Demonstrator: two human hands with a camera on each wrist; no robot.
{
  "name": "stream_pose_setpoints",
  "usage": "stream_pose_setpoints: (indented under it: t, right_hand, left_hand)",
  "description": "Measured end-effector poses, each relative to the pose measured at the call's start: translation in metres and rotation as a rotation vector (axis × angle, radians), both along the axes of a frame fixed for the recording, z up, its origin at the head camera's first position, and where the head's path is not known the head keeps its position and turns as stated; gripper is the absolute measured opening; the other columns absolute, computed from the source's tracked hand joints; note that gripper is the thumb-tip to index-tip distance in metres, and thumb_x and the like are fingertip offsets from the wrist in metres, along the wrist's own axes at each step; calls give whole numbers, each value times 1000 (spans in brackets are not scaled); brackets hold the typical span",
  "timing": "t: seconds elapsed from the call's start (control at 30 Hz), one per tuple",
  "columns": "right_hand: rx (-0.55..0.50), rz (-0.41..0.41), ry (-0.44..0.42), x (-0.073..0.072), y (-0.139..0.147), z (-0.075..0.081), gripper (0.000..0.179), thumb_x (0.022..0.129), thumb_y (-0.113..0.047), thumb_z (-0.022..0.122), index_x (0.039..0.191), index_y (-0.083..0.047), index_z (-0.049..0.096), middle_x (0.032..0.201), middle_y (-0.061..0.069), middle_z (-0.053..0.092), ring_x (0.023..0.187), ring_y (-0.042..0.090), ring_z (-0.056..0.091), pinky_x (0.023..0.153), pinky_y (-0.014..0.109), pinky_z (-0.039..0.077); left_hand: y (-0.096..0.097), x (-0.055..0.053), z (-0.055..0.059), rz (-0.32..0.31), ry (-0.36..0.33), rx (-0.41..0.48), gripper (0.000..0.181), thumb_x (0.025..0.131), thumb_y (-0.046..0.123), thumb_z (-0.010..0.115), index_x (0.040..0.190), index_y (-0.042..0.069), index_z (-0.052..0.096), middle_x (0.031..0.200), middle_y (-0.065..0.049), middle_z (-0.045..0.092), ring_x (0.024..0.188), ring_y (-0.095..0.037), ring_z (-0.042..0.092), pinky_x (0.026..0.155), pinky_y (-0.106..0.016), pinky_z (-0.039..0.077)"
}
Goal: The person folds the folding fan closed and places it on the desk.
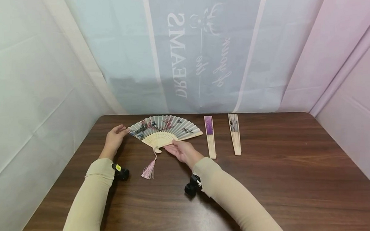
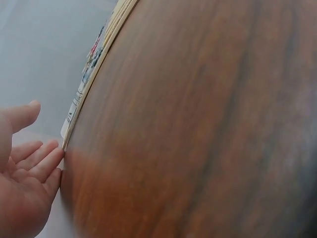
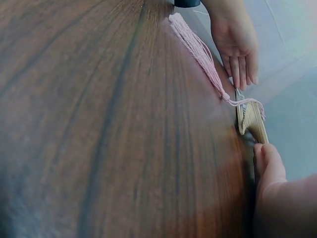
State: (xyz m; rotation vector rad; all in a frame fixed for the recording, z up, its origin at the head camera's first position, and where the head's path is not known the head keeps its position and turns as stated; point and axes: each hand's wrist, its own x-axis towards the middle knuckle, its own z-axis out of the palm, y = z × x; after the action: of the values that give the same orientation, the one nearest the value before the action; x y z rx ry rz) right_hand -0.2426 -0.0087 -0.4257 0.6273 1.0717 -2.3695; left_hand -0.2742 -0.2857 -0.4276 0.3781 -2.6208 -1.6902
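Observation:
A folding fan [image 1: 164,126] lies spread near the back of the table, its grey leaf printed with pink blossoms and dark birds over pale ribs. From its pivot a pink tassel [image 1: 149,169] trails toward the front. My right hand [image 1: 185,151] pinches the lower right ribs, thumb on top and fingers underneath. At the fan's left tip is my left hand [image 1: 113,140]; in the left wrist view, its extended fingers [image 2: 47,163] touch the tip while the thumb stands apart. The right wrist view shows the fan's pivot end [image 3: 251,119] edge-on between both hands.
Two folded fans lie to the right: one with a purple leaf [image 1: 208,126], the other with a grey patterned leaf [image 1: 234,123]. A brown wooden table [image 1: 281,173] meets a printed cloth backdrop [image 1: 202,61] at its far edge. Cloth walls flank both sides.

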Motion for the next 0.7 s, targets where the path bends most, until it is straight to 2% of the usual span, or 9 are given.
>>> stream_pose_setpoints:
  t: [0.27,0.4,0.5,0.57,0.63,0.7]
  right_hand:
    - [25,-5,28,2,-4,-1,40,106,-1,37,143,15,36,143,39,43,137,44,45,118,42,43]
    - [36,-9,47,4,-4,-2,40,105,-1,37,142,15,35,143,40,43,137,45,45,118,43,43]
    - [45,-4,67,8,-2,-2,40,105,0,37,142,17,35,142,42,42,137,47,44,118,44,43]
    - [54,3,82,12,0,-2,40,105,1,37,141,18,35,141,43,42,136,47,44,118,45,43]
    - [67,9,106,15,2,1,40,105,0,37,140,18,36,140,43,42,136,48,43,117,45,43]
    - [80,9,128,17,5,4,40,105,0,38,140,19,36,140,43,43,136,49,44,117,45,44]
  left_hand:
    - [-1,1,2,59,22,38,58,103,24,55,152,0,35,153,-21,44,144,-32,39,124,-44,34]
    - [-5,6,5,101,14,47,56,103,25,55,150,0,39,151,-22,46,142,-32,42,123,-44,36]
    - [-9,11,6,136,5,35,54,101,24,58,148,0,43,147,-20,51,132,-23,51,116,-34,44]
    - [-10,13,6,158,11,33,52,100,22,61,145,0,47,139,-15,60,117,-9,59,105,-21,49]
    - [-9,15,7,181,27,54,50,98,18,64,143,-1,50,120,-3,71,99,3,61,92,-9,50]
    - [-7,16,9,200,48,108,49,96,13,65,141,-3,52,99,10,72,86,10,59,81,-2,50]
